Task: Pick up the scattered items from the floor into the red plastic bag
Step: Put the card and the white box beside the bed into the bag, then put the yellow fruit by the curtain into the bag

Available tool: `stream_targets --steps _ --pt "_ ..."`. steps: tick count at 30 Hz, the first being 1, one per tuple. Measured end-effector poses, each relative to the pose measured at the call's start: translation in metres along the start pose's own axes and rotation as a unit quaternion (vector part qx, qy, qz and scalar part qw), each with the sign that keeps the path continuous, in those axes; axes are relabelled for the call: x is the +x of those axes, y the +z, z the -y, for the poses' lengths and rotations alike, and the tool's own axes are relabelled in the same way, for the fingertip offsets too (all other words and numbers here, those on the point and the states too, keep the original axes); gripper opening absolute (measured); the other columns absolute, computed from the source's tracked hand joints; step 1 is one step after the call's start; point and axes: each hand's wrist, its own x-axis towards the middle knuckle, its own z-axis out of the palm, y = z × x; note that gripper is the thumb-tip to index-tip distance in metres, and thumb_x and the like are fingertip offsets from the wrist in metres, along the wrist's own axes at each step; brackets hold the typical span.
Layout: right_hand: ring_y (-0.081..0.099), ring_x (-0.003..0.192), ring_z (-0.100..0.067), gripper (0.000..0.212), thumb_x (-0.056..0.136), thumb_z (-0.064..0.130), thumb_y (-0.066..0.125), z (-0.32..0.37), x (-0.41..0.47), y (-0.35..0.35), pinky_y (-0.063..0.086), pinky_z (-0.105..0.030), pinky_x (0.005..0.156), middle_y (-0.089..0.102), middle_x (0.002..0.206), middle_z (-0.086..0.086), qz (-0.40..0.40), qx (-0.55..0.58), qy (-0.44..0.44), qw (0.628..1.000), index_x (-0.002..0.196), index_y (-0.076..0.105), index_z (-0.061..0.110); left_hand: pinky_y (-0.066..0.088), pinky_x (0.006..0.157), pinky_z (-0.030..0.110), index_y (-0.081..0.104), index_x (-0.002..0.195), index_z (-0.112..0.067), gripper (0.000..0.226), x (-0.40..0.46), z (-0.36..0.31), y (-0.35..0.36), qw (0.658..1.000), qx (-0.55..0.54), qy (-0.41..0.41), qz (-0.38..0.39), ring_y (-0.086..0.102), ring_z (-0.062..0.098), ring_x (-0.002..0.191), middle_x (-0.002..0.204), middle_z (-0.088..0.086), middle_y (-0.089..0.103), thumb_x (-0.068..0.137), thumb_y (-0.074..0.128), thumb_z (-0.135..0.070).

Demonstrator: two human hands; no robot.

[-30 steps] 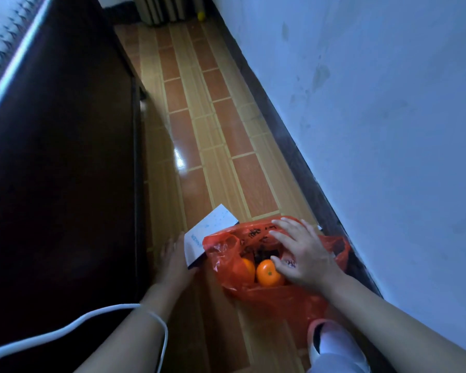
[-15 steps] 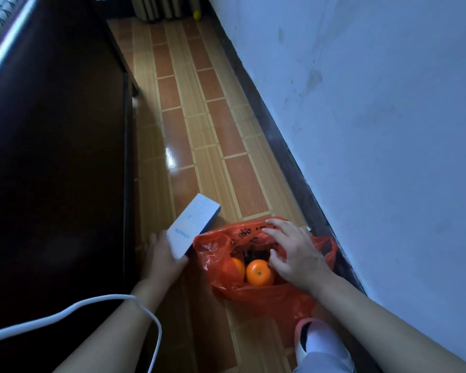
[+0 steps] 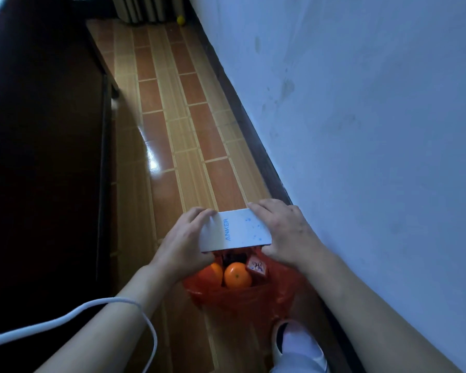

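Two oranges (image 3: 237,275) and a small red packet (image 3: 256,267) already sit in the red plastic bag (image 3: 242,300) on the floor (image 3: 172,130). Left hand (image 3: 184,244) and right hand (image 3: 283,232) each grip an end of the white Anker box (image 3: 236,230), held just above the bag mouth, not yet dropped in. A small yellow item (image 3: 180,19) far down the floor by the wall looks left to collect.
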Motion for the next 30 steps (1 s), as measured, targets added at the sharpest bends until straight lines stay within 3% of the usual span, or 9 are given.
stream_targets --steps 3,6,10,14,17,21,25,28,30 --pt "0.055 0.116 -0.019 0.075 0.061 0.024 0.073 -0.005 -0.004 -0.003 0.045 -0.040 0.087 0.056 0.123 0.009 0.028 -0.053 0.030 0.998 0.134 0.056 0.029 0.045 0.116 0.045 0.021 0.160 -0.035 0.106 0.000 0.003 0.005 0.997 -0.006 -0.065 0.042 0.031 0.017 0.150 0.163 -0.010 0.029 0.077 0.087 -0.042" --pt "0.052 0.107 -0.019 0.056 0.066 0.015 0.062 -0.009 -0.007 -0.009 0.040 -0.037 0.085 0.050 0.110 0.009 0.068 -0.100 0.062 0.991 0.119 0.054 0.030 0.043 0.116 0.050 0.006 0.163 -0.037 0.122 -0.002 0.013 0.010 0.982 0.041 -0.170 0.072 0.026 0.025 0.154 0.169 -0.002 0.018 0.073 0.087 -0.057" --pt "0.050 0.109 -0.020 0.054 0.070 0.015 0.063 -0.008 -0.008 -0.011 0.041 -0.038 0.089 0.049 0.111 0.007 0.141 -0.098 0.070 0.983 0.121 0.054 0.029 0.050 0.108 0.049 0.017 0.162 -0.032 0.119 -0.014 0.020 0.025 0.967 0.112 -0.213 0.085 0.038 0.027 0.147 0.162 0.001 0.031 0.069 0.083 -0.069" --pt "0.049 0.113 -0.021 0.051 0.073 0.021 0.068 0.001 -0.015 0.001 0.041 -0.042 0.093 0.049 0.113 0.007 0.192 -0.078 0.058 0.977 0.122 0.055 0.029 0.058 0.091 0.035 0.039 0.151 -0.026 0.073 -0.017 0.015 0.031 0.971 0.129 -0.192 0.055 0.056 0.021 0.123 0.142 0.001 0.048 0.090 0.075 -0.045" --pt "0.049 0.117 -0.022 0.061 0.073 0.031 0.075 0.009 -0.019 0.016 0.042 -0.048 0.097 0.051 0.121 0.005 0.196 -0.069 0.060 0.976 0.129 0.051 0.027 0.059 0.082 0.029 0.057 0.140 -0.024 0.041 -0.016 0.009 0.025 0.976 0.122 -0.177 0.021 0.065 0.019 0.106 0.130 0.000 0.058 0.101 0.063 -0.035" --pt "0.049 0.123 -0.023 0.071 0.073 0.036 0.077 0.015 -0.023 0.034 0.045 -0.048 0.101 0.051 0.129 0.005 0.169 -0.059 0.061 0.982 0.136 0.046 0.026 0.062 0.068 0.032 0.063 0.105 -0.028 0.009 -0.013 -0.002 0.011 0.988 -0.003 -0.153 -0.034 0.065 0.010 0.080 0.094 -0.011 0.066 0.100 0.064 -0.035" --pt "0.049 0.127 -0.020 0.074 0.077 0.039 0.075 0.020 -0.029 0.048 0.045 -0.040 0.101 0.048 0.135 0.007 0.127 0.030 0.052 0.990 0.143 0.044 0.029 0.057 0.062 0.050 0.058 0.092 -0.026 0.010 -0.001 -0.022 -0.007 0.984 -0.136 -0.082 -0.074 0.063 0.021 0.071 0.079 -0.005 0.064 0.096 0.067 -0.024" --pt "0.051 0.126 -0.012 0.082 0.077 0.040 0.084 0.020 -0.032 0.055 0.046 -0.028 0.094 0.043 0.141 0.014 0.153 0.148 0.069 0.975 0.148 0.043 0.032 0.053 0.061 0.044 0.057 0.088 -0.024 0.007 0.006 -0.045 -0.016 0.979 -0.165 -0.029 -0.116 0.060 0.022 0.069 0.073 -0.005 0.061 0.089 0.064 -0.026" --pt "0.055 0.123 -0.012 0.077 0.076 0.039 0.085 0.016 -0.035 0.061 0.051 -0.032 0.092 0.045 0.138 0.017 0.172 0.151 0.064 0.971 0.144 0.048 0.032 0.054 0.063 0.043 0.059 0.087 -0.023 0.007 0.007 -0.053 -0.017 0.979 -0.165 -0.015 -0.122 0.062 0.021 0.070 0.073 -0.005 0.063 0.086 0.064 -0.028"
